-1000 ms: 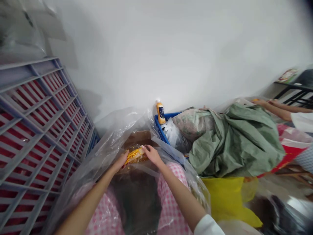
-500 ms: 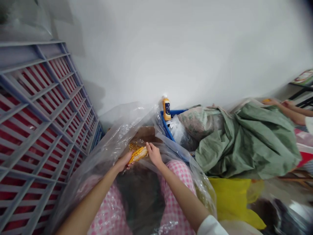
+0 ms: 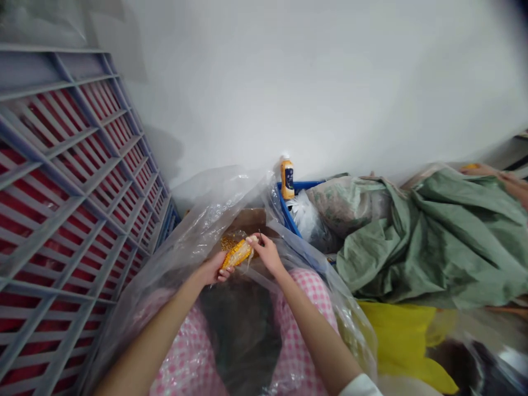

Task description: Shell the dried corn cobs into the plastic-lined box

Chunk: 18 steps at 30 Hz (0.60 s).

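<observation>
A partly stripped corn cob [image 3: 238, 253], yellow kernels on its sides and a pale bare strip along its face, is held over an open clear plastic bag. My left hand [image 3: 215, 268] wraps around its lower end. At the upper right end, my right hand [image 3: 266, 252] has its fingers closed on the tip. A thin dark thing pokes up by those fingers, too small to name. Loose corn kernels [image 3: 228, 242] lie behind the cob, inside the bag.
The clear plastic bag [image 3: 193, 212] spreads across my checked-trouser knees. A slatted crate [image 3: 82, 181] rises at left. To the right are an orange-yellow bottle [image 3: 287, 179], a blue bin [image 3: 293, 224], green cloth [image 3: 433, 242] and a yellow bag [image 3: 400, 335]. Another person's hand [image 3: 480, 169] shows at far right.
The cob has tilted more steeply, and more of its pale strip faces me. My right fingers have curled in at its tip. The view has shifted slightly.
</observation>
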Available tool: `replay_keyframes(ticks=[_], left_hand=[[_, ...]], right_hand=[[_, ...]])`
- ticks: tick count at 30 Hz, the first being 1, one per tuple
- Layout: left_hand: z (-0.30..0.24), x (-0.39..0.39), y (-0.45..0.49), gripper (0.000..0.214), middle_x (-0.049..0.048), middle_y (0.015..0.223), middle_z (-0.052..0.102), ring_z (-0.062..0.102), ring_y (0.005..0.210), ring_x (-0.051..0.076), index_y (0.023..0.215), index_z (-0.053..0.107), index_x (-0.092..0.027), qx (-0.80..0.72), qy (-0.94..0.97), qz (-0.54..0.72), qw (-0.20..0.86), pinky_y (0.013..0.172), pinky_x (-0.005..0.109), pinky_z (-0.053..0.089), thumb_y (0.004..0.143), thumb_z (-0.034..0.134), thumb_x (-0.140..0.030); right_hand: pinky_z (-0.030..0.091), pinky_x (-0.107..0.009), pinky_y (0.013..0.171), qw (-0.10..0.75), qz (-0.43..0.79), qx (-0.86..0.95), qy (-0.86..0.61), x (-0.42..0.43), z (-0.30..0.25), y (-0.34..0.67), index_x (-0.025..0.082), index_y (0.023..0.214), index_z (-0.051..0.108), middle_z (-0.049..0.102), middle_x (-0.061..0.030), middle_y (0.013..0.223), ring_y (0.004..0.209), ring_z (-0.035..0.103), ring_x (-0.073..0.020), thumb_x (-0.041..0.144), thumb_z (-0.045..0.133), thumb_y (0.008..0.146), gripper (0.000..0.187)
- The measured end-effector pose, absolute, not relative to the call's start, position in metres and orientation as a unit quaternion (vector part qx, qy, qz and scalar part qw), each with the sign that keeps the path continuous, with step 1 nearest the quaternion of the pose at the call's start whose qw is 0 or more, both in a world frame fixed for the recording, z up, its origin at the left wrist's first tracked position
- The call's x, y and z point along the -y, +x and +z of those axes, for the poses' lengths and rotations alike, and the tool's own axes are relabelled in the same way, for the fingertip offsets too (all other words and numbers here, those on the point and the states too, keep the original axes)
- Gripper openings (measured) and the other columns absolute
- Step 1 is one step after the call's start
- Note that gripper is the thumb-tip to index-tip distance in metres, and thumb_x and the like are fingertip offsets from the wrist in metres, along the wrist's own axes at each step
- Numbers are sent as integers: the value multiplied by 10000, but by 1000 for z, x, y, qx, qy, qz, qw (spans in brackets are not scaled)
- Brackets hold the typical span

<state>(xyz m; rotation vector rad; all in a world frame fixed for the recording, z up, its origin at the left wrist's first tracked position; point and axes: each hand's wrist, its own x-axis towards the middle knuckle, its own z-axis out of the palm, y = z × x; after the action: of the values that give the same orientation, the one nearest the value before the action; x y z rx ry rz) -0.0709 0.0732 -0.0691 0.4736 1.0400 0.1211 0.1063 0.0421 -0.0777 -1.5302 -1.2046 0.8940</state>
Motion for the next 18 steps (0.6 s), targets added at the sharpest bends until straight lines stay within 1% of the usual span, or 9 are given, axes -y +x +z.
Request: replay_keyframes(ticks=[6,10,11,13,15,16,18], left_hand=[[-77,-75,-70,329,-38,439,368,159,278,26,748,492,-142,-480,204,29,852,290,133,78,892,283,-352],[-78,-73,-69,324,-33,431,369,167,272,26,726,486,-146,-489,220,16,844,293,129,90,887,283,-340],[-77,-72,-69,324,-33,432,370,168,272,26,728,485,-148,-491,223,14,842,294,129,92,888,277,-339],[-75,-71,-69,325,-36,434,367,163,273,26,737,482,-149,-492,219,17,842,293,128,91,890,263,-334],[-73,-71,-69,315,-44,432,352,158,274,27,744,481,-150,-486,206,33,849,288,127,93,888,263,-327],[-72,-71,-69,305,-47,431,346,160,275,30,747,481,-150,-481,200,41,853,286,127,98,886,269,-321],[-70,-71,-70,296,-49,429,339,163,277,34,747,482,-151,-479,196,53,854,283,130,108,884,273,-310]], right_hand=[[318,-237,590,486,344,479,-646,-38,-75,101,181,775,580,496,30,636,618,415,-128,547,575,760,367],[319,-232,582,493,351,459,-651,-39,-77,98,198,718,508,475,42,618,599,408,-121,561,613,725,378],[321,-233,586,497,355,451,-651,-40,-78,98,199,697,495,470,41,613,601,407,-121,573,608,725,391],[337,-238,602,505,371,436,-646,-41,-78,99,197,676,490,483,27,626,622,425,-128,604,534,768,420],[364,-241,618,507,396,436,-629,-42,-78,101,189,716,530,525,9,672,647,457,-135,614,466,803,439],[377,-240,623,506,410,443,-616,-42,-77,102,186,766,556,547,4,702,656,472,-136,608,486,794,429],[394,-234,631,503,441,458,-585,-42,-77,103,187,872,580,567,4,748,670,486,-133,562,611,723,404]])
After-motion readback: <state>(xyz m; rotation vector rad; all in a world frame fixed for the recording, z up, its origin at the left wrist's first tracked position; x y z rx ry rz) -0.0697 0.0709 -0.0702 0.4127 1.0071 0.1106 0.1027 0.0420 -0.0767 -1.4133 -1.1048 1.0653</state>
